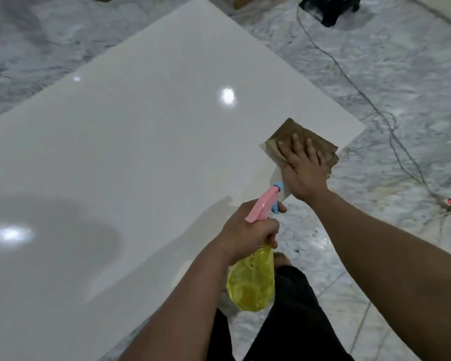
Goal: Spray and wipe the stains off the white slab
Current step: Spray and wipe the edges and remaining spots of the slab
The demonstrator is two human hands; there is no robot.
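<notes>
Glossy white slab point(141, 152) lying flat on the marble floor point(401, 74). Right hand point(301, 168), fingers straight, presses a brown cloth point(297, 134) near the slab's right corner. Left hand point(248, 230) grips a yellow spray bottle point(253, 282).

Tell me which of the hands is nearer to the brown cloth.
Right. The right hand lies flat on top of the brown cloth, pressing it on the white slab. The left hand is nearer the person, off the cloth, gripping the spray bottle.
</notes>
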